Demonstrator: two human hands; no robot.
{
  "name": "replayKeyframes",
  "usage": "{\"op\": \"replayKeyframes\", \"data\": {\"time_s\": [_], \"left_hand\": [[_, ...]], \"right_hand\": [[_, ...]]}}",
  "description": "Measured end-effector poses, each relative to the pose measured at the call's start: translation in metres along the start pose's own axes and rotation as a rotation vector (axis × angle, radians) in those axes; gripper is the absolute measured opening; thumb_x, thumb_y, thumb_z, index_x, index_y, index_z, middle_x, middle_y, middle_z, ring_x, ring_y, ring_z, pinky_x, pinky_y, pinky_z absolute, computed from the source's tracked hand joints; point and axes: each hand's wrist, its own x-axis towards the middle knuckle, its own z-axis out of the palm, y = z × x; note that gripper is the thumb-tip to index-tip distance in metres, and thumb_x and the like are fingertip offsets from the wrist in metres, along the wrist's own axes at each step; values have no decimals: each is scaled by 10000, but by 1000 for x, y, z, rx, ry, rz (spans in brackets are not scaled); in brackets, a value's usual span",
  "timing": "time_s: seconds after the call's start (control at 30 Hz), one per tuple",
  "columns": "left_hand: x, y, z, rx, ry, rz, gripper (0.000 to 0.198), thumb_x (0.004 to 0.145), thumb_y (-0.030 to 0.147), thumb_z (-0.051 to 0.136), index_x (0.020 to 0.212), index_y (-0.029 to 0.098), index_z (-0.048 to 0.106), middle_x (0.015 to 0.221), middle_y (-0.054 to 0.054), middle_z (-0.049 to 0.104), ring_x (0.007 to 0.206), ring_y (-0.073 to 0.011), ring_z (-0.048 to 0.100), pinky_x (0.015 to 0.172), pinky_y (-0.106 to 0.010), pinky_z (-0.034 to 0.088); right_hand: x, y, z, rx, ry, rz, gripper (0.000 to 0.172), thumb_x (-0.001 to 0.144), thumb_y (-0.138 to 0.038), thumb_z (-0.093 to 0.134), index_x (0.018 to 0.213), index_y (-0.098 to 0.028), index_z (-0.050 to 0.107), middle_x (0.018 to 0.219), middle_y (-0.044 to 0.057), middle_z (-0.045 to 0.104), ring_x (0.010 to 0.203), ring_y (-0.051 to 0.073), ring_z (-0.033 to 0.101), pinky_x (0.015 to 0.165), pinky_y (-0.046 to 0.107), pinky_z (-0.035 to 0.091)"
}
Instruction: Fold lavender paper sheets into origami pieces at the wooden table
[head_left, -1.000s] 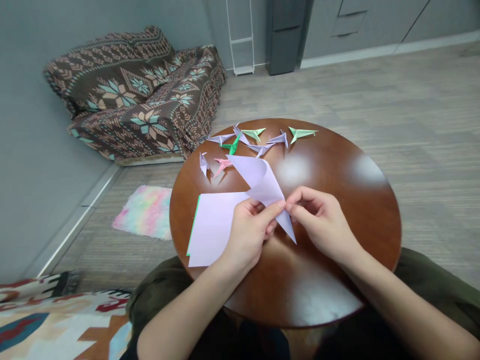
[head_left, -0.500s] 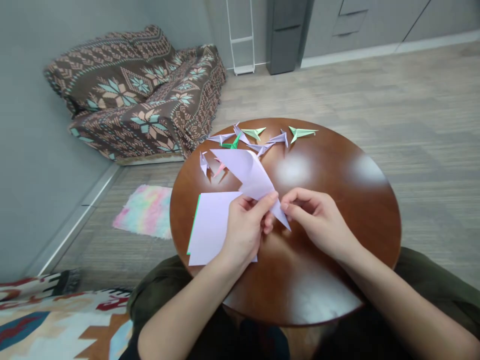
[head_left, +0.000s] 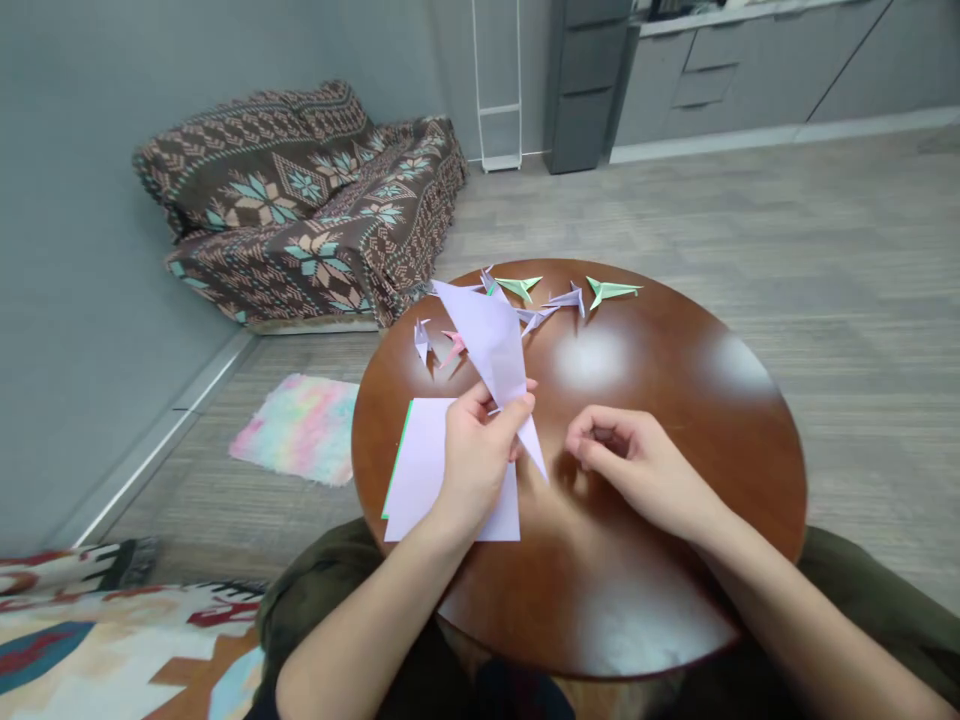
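A partly folded sheet of lilac origami paper [head_left: 491, 335] is pinched between the thumb and fingers of my left hand [head_left: 480, 450]. Its wide part points up and away, and a narrow tip sticks out below my thumb. To the right, apart from the paper, my right hand [head_left: 626, 445] hovers over the table with its thumb and fingertips curled together; nothing shows between them. Under my left hand lies a stack of square lilac paper [head_left: 420, 470] with a green edge showing on its left side.
Several small folded paper figures lie along the far side of the round brown table [head_left: 675, 400], among them a light green figure [head_left: 609, 291], a pink figure [head_left: 454, 347] and a lilac figure [head_left: 422, 342]. Beyond stand a covered sofa [head_left: 322, 220] and a fluffy rug [head_left: 300, 430].
My right hand has come away from the paper's edge. The paper in my left hand has turned more upright and looks narrower. The camera view has tilted up slightly.
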Motion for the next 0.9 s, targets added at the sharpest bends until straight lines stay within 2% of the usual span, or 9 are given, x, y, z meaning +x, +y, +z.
{"op": "replayKeyframes", "data": {"time_s": [0.1,0.2,0.3,0.4,0.5,0.6,0.67,0.8,0.9], "left_hand": [[0,-2,-5,435,-171,132,72,792,181,660,821,161,722,622,22,600,563,-126,500,571,-257,371],[-1,-5,-6,801,-282,268,106,776,119,591,696,184,610,605,19,552,586,-149,491,603,-282,328],[-3,-6,-4,928,-328,334,139,746,100,587,676,203,526,636,16,528,599,-158,472,608,-293,299],[-3,-3,-2,896,-370,321,152,731,105,630,671,202,529,681,12,519,647,-166,493,631,-286,325],[-4,3,-4,714,-434,219,97,752,197,749,806,185,669,826,-17,618,796,-199,588,712,-274,400],[-4,8,-6,391,-553,24,387,782,378,811,1103,178,728,1028,-62,723,953,-248,653,814,-288,466],[-3,10,-7,212,-595,-87,427,849,437,756,1176,165,717,1094,-84,745,1008,-260,674,865,-304,489],[1,8,-7,199,-543,-162,335,836,351,796,1102,150,756,1094,-92,770,1010,-246,700,891,-302,505],[3,4,-9,181,-493,-171,352,782,308,851,1090,156,774,1126,-88,780,996,-236,716,891,-296,518]], "right_hand": [[2,4,-3,140,189,-117,279,899,-389,732,1085,-203,638,825,3,655,695,150,593,620,266,487],[4,9,-5,257,248,-117,512,875,-456,763,1278,-226,546,923,21,687,759,183,645,619,279,540],[5,14,-10,318,226,-34,362,937,-473,659,1196,-232,582,881,19,688,727,205,666,570,295,553],[6,16,-16,269,277,-37,186,921,-358,655,1047,-221,656,863,13,702,705,194,657,618,296,550],[5,13,-23,196,255,-10,177,855,-328,740,960,-189,710,881,38,757,758,216,687,685,304,548],[4,6,-31,166,160,28,244,841,-396,786,943,-178,746,887,60,788,776,239,711,710,323,559],[2,3,-38,124,105,41,262,850,-419,788,970,-187,769,922,64,802,831,255,726,747,331,566],[1,3,-51,-47,79,20,295,844,-448,797,996,-195,800,975,72,813,933,300,731,794,359,573],[1,4,-57,-69,79,45,331,829,-485,806,979,-190,815,950,79,817,891,308,731,764,374,583]]}}
